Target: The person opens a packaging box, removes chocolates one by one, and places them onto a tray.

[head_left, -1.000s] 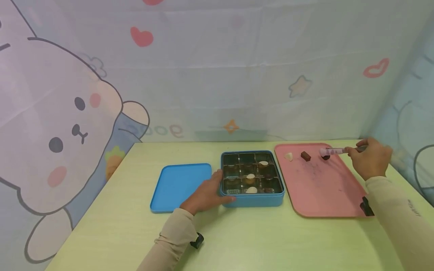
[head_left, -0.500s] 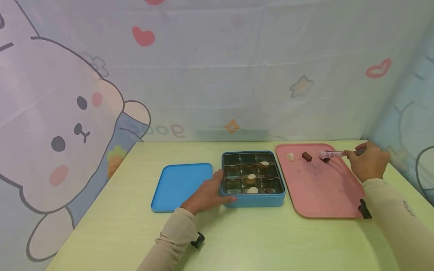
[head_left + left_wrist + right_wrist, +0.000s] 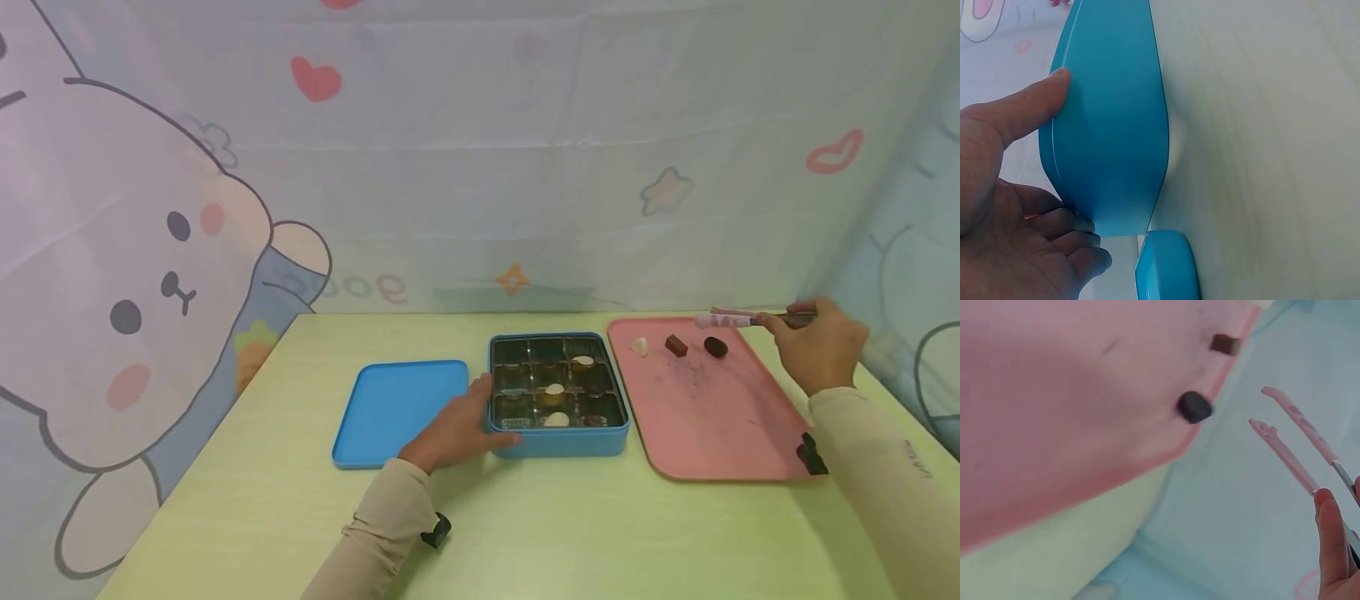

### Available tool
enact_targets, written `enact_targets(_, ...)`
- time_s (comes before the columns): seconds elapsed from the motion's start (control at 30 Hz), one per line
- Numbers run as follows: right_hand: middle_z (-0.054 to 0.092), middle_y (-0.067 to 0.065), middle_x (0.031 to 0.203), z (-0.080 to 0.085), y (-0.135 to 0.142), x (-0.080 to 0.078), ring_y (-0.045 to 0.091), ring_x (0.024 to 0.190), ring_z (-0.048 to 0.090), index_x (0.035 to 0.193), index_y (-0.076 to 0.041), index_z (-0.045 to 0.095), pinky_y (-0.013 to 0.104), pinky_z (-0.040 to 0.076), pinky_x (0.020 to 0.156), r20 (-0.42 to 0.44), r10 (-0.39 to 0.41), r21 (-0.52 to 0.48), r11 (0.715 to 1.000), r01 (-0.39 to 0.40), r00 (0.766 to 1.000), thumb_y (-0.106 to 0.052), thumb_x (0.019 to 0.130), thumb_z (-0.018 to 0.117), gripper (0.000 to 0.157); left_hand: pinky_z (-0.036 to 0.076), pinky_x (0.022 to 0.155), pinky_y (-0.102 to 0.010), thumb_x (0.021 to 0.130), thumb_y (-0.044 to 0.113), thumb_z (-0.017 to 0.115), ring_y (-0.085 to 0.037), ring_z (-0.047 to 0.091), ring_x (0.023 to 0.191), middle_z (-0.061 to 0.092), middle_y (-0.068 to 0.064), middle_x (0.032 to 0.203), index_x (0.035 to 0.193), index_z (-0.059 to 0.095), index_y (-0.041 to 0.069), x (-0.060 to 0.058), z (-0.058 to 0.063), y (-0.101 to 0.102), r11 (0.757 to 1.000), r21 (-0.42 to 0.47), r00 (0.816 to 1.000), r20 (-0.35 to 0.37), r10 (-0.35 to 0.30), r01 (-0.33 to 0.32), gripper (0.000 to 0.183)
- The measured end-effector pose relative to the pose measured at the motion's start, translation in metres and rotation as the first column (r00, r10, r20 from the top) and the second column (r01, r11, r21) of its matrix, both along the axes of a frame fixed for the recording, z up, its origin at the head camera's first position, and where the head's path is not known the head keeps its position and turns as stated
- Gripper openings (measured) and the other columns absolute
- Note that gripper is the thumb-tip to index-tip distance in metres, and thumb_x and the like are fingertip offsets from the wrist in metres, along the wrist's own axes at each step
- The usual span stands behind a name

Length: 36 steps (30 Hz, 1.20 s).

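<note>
Chocolates [image 3: 677, 346]: some already placed in box [image 3: 555, 443], three left on tray [image 3: 712, 433] right of box. Tongs [image 3: 733, 320] pinched by right hand [image 3: 821, 346], tips apart, empty; box touched by left hand [image 3: 457, 429], thumb and fingers apart.

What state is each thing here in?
Blue box: open, some compartments filled.
Blue lid: off, beside the box.
Pink tray: smudged, holding three pieces.
White piece: loose on tray.
Brown piece: loose on tray.
Dark piece: loose on tray.
Tongs: parted, nothing between tips.
Left hand: touching the box.
Right hand: holding the tongs.
</note>
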State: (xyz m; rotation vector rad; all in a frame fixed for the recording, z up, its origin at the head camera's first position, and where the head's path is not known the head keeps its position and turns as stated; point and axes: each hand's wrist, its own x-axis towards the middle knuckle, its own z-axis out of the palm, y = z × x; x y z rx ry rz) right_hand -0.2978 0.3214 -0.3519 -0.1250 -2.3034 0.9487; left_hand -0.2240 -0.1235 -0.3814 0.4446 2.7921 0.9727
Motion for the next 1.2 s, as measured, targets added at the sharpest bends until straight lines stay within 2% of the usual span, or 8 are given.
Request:
enact_targets(0.03, 0.071, 0.035, 0.095, 0.003, -0.004, 0.002, -0.002, 0.074, 0.063, 0.118, 0.013, 0.061, 0.063, 0.018, 0.115, -0.025, 0.013, -0.015, 1.0, -0.013, 1.0, -0.022, 0.093, 0.072, 0.044, 0.028, 0.124, -0.055, 0.087, 0.043, 0.078, -0.033, 0.017, 0.157, 0.015, -0.012, 0.17, 0.163, 0.016, 0.015, 0.0, 0.0, 0.0, 1.0, -0.002, 1.0, 0.0, 0.0, 0.0, 0.102)
enact_targets(0.13, 0.072, -0.006, 0.068, 0.015, -0.018, 0.008, -0.03, 0.062, 0.041, 0.111, 0.006, 0.065, 0.03, 0.039, 0.109, -0.085, 0.047, -0.065, 0.997, -0.052, 0.995, -0.022, 0.088, 0.079, 0.038, 0.029, 0.124, -0.055, 0.087, 0.042, 0.078, -0.033, 0.018, 0.157, 0.015, -0.012, 0.17, 0.163, 0.017, 0.016, 0.0, 0.0, -0.001, 1.0, 0.008, 1.0, -0.005, -0.006, 0.007, 0.101)
enact_targets(0.2, 0.058, -0.032, 0.066, 0.024, -0.032, 0.014, -0.028, 0.062, 0.048, 0.106, 0.002, 0.067, 0.009, 0.046, 0.086, -0.125, 0.08, -0.11, 0.989, -0.094, 0.989, -0.02, 0.085, 0.082, 0.034, 0.03, 0.123, -0.055, 0.087, 0.041, 0.079, -0.033, 0.019, 0.157, 0.016, -0.011, 0.17, 0.163, 0.018, 0.016, 0.0, 0.001, -0.001, 1.0, 0.018, 1.0, -0.008, -0.01, 0.01, 0.1)
enact_targets(0.27, 0.052, -0.042, 0.069, 0.032, -0.048, 0.02, -0.025, 0.064, 0.055, 0.103, -0.002, 0.067, 0.001, 0.044, 0.067, -0.15, 0.127, -0.144, 0.978, -0.148, 0.981, -0.018, 0.083, 0.083, 0.031, 0.03, 0.123, -0.056, 0.087, 0.04, 0.079, -0.033, 0.019, 0.157, 0.016, -0.012, 0.17, 0.162, 0.018, 0.016, 0.0, 0.001, -0.001, 1.0, 0.022, 1.0, -0.009, -0.008, 0.008, 0.099)
enact_targets(0.47, 0.06, -0.039, 0.074, 0.041, -0.088, 0.037, -0.021, 0.069, 0.062, 0.104, 0.002, 0.067, 0.003, 0.049, 0.064, -0.182, 0.301, -0.115, 0.939, -0.324, 0.936, -0.012, 0.083, 0.083, 0.03, 0.033, 0.121, -0.056, 0.087, 0.038, 0.079, -0.034, 0.023, 0.156, 0.02, -0.012, 0.169, 0.162, 0.021, 0.015, -0.001, 0.001, -0.001, 0.999, 0.036, 1.0, -0.017, -0.011, 0.012, 0.097)
enact_targets(0.7, 0.071, -0.023, 0.078, 0.033, -0.114, 0.048, -0.008, 0.068, 0.069, 0.101, -0.003, 0.069, 0.014, 0.056, 0.062, -0.059, 0.533, -0.042, 0.844, -0.535, 0.844, -0.014, 0.084, 0.082, 0.024, 0.039, 0.116, -0.056, 0.087, 0.036, 0.08, -0.035, 0.034, 0.151, 0.027, -0.01, 0.167, 0.16, 0.024, 0.016, -0.002, 0.0, 0.0, 0.998, 0.053, 0.999, -0.038, -0.027, 0.029, 0.094)
enact_targets(0.87, 0.077, 0.006, 0.084, 0.027, -0.123, 0.046, -0.003, 0.069, 0.07, 0.097, -0.008, 0.07, 0.017, 0.058, 0.064, 0.001, 0.62, 0.049, 0.784, -0.619, 0.785, -0.013, 0.082, 0.084, 0.02, 0.039, 0.116, -0.056, 0.086, 0.035, 0.08, -0.035, 0.034, 0.151, 0.027, -0.01, 0.167, 0.16, 0.025, 0.015, -0.002, 0.001, 0.001, 0.998, 0.052, 0.999, -0.035, -0.028, 0.029, 0.094)
enact_targets(1.2, 0.075, -0.001, 0.092, 0.035, -0.15, 0.043, 0.007, 0.081, 0.072, 0.102, -0.011, 0.065, 0.023, 0.059, 0.069, 0.237, 0.708, 0.192, 0.637, -0.746, 0.665, -0.011, 0.085, 0.081, 0.024, 0.032, 0.121, -0.056, 0.087, 0.039, 0.079, -0.034, 0.022, 0.156, 0.018, -0.012, 0.169, 0.162, 0.02, 0.015, 0.0, 0.002, 0.0, 0.999, 0.029, 1.0, -0.016, -0.012, 0.013, 0.098)
